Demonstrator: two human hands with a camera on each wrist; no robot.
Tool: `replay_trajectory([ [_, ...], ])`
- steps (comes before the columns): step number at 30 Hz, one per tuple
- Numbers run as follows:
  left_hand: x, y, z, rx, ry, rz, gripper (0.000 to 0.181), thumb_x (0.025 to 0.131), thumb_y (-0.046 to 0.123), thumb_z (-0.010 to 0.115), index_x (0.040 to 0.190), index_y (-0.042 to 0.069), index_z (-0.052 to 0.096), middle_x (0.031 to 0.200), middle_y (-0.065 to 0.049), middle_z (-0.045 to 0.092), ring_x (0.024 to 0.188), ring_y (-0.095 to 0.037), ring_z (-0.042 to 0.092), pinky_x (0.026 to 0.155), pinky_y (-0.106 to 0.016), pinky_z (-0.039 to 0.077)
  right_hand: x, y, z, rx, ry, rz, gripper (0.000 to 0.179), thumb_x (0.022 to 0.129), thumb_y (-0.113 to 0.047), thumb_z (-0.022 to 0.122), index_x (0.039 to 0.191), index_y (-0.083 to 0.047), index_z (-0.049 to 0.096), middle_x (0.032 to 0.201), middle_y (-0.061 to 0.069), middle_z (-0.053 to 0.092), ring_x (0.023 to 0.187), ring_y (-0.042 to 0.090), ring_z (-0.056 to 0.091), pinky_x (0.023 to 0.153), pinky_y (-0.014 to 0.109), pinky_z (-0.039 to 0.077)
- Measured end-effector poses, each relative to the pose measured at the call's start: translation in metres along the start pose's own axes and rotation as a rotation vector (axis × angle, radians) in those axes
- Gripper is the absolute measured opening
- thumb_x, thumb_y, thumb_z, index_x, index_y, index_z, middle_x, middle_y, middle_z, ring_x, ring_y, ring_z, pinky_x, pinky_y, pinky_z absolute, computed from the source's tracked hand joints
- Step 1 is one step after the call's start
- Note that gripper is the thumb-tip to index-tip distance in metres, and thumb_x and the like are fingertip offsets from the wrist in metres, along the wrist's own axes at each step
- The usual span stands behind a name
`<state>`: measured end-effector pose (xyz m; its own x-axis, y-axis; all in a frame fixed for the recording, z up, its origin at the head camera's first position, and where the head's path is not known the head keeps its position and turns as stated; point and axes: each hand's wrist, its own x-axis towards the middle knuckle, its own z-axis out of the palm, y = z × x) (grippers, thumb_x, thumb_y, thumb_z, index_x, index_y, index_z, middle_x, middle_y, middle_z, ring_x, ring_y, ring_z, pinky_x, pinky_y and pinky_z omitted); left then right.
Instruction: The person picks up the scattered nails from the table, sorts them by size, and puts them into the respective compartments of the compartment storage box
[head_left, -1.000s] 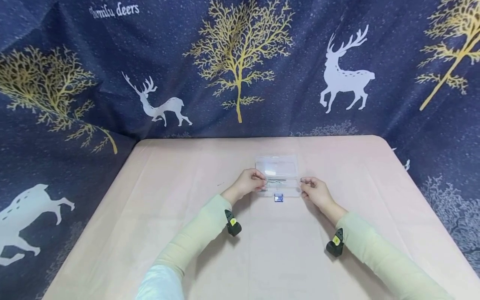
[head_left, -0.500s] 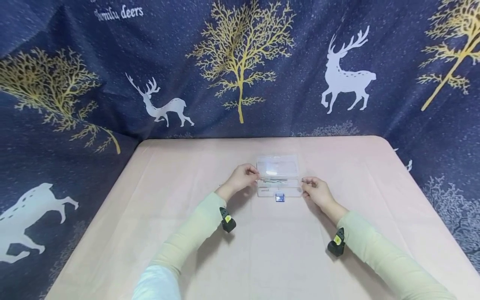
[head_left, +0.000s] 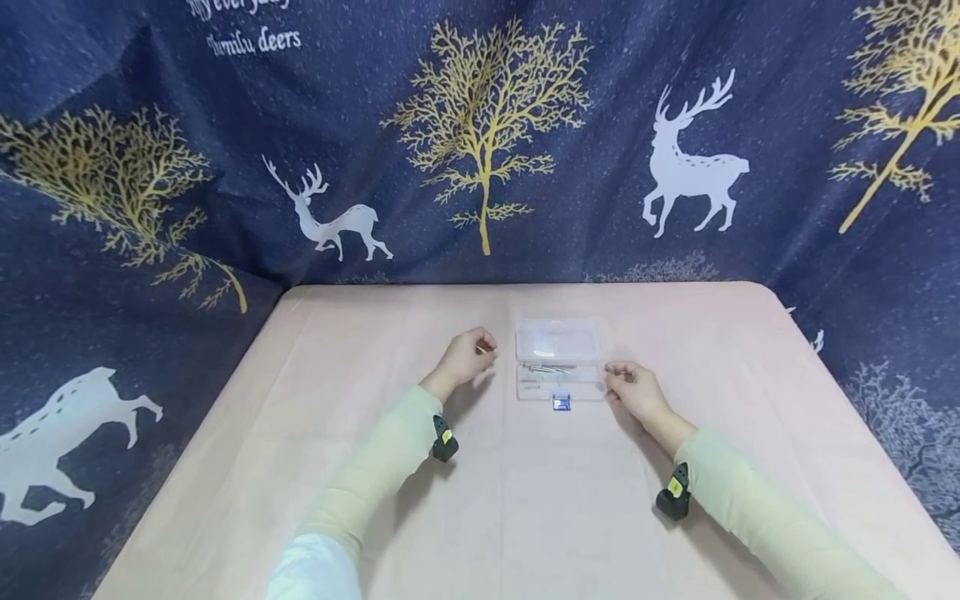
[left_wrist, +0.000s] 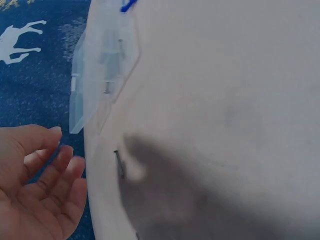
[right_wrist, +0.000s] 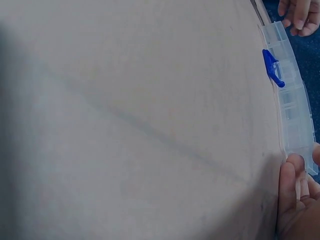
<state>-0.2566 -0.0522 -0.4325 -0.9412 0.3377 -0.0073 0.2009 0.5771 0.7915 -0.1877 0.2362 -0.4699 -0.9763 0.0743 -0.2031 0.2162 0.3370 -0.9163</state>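
Note:
A clear plastic box lies on the table, its transparent lid folded back and its blue latch toward the person. Several metal nails lie inside its back compartment. My left hand hovers left of the box, fingers loosely bent; in the left wrist view nothing is between them. One loose nail lies on the tabletop beside that hand, and the tip of another shows at the lower frame edge. At the box's right end, my right hand holds it between thumb and fingers.
A pale pink cloth covers the table. Behind it hangs a dark blue curtain printed with white deer and yellow trees. Black wrist cameras are strapped over both sleeves.
My left hand has drawn back from the nails in the box and moved left, over the tabletop. The right hand stays at the box's right end. The head view has tilted slightly upward.

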Motion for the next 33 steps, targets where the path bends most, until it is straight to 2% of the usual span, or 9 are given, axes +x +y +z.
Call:
replay_trajectory([
  [4, 0.001, -0.006, 0.004, 0.111, -0.011, 0.043, 0.012, 0.087, 0.000, 0.060, 0.099, -0.001, 0.060, 0.100, -0.014, 0.066, 0.094, -0.027, 0.063, 0.088, -0.036, 0.053, 0.001, 0.003, 0.002, 0.011, 0.011, -0.011, 0.038, 0.096, -0.008, 0.049, 0.127, 0.014, 0.045, 0.084, 0.005, 0.059, 0.061, 0.001, 0.055, 0.056, 0.014, 0.051],
  [11, 0.003, -0.014, 0.011, 0.269, -0.018, 0.030, 0.013, 0.086, 0.003, 0.064, 0.098, 0.003, 0.061, 0.099, -0.011, 0.067, 0.095, -0.024, 0.064, 0.087, -0.035, 0.054, 0.000, 0.004, 0.003, 0.036, 0.019, -0.017, 0.038, 0.095, -0.007, 0.050, 0.125, 0.015, 0.046, 0.079, 0.001, 0.058, 0.058, 0.001, 0.054, 0.055, 0.013, 0.051],
  [18, 0.005, -0.018, 0.016, 0.332, -0.005, 0.005, 0.009, 0.086, 0.003, 0.065, 0.094, 0.006, 0.062, 0.092, -0.007, 0.067, 0.087, -0.020, 0.062, 0.084, -0.033, 0.053, -0.001, 0.001, 0.001, 0.007, 0.004, -0.007, 0.038, 0.096, -0.010, 0.049, 0.126, 0.013, 0.045, 0.078, 0.001, 0.059, 0.060, 0.002, 0.055, 0.056, 0.014, 0.051],
  [27, 0.006, -0.017, 0.022, 0.430, 0.048, 0.060, 0.007, 0.086, 0.001, 0.064, 0.087, 0.007, 0.062, 0.090, -0.007, 0.067, 0.086, -0.019, 0.063, 0.080, -0.030, 0.055, 0.001, 0.001, 0.002, -0.011, 0.020, -0.032, 0.037, 0.095, -0.007, 0.050, 0.125, 0.015, 0.047, 0.075, 0.002, 0.059, 0.058, 0.003, 0.055, 0.055, 0.014, 0.052],
  [33, 0.008, -0.015, 0.024, 0.454, 0.030, 0.062, 0.007, 0.087, 0.001, 0.063, 0.087, 0.008, 0.062, 0.092, -0.006, 0.067, 0.088, -0.019, 0.064, 0.081, -0.029, 0.055, 0.001, 0.003, 0.003, -0.005, 0.021, -0.036, 0.037, 0.094, -0.005, 0.050, 0.124, 0.016, 0.046, 0.072, 0.001, 0.058, 0.057, 0.003, 0.056, 0.055, 0.014, 0.052],
])
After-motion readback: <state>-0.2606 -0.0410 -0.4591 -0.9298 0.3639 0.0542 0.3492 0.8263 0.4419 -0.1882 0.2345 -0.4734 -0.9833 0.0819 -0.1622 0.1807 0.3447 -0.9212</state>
